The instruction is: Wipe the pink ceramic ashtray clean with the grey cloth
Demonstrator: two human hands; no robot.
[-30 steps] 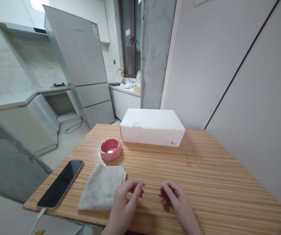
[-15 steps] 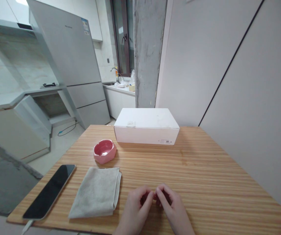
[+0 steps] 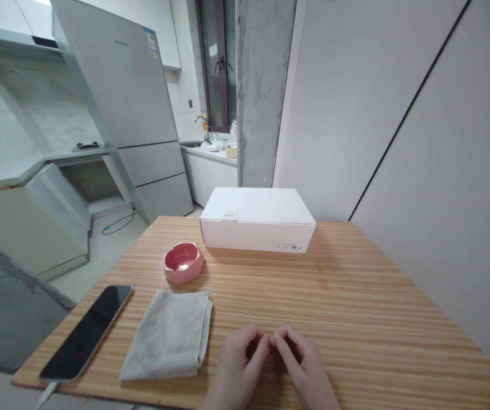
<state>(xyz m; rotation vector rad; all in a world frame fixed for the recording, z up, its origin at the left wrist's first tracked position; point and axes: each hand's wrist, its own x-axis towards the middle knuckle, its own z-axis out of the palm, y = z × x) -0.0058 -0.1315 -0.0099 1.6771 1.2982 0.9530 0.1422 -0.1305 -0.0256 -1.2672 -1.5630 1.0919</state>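
Observation:
My left hand (image 3: pixel 243 360) and my right hand (image 3: pixel 299 361) meet fingertip to fingertip over the near middle of the wooden table (image 3: pixel 368 330). Thumb and fingers are pinched together on each hand. Whatever lies between the tips, if anything, is too small or too hidden to make out. Left of my left hand lies a folded grey cloth (image 3: pixel 168 336), apart from the fingers. Behind the cloth sits a pink ashtray (image 3: pixel 184 263) with notches in its rim.
A white box (image 3: pixel 257 234) stands at the table's far edge. On the left lies a dark-screened phone (image 3: pixel 89 333) with a white cable (image 3: pixel 48 394) plugged in. Beyond the table are a fridge (image 3: pixel 121 97), a concrete pillar (image 3: pixel 257 97) and a pale wall (image 3: pixel 339 108) on the right.
My hands keep the same pinched pose, with only a very slight shift at the fingertips. The whole view has moved a little; the objects on the table stay in place.

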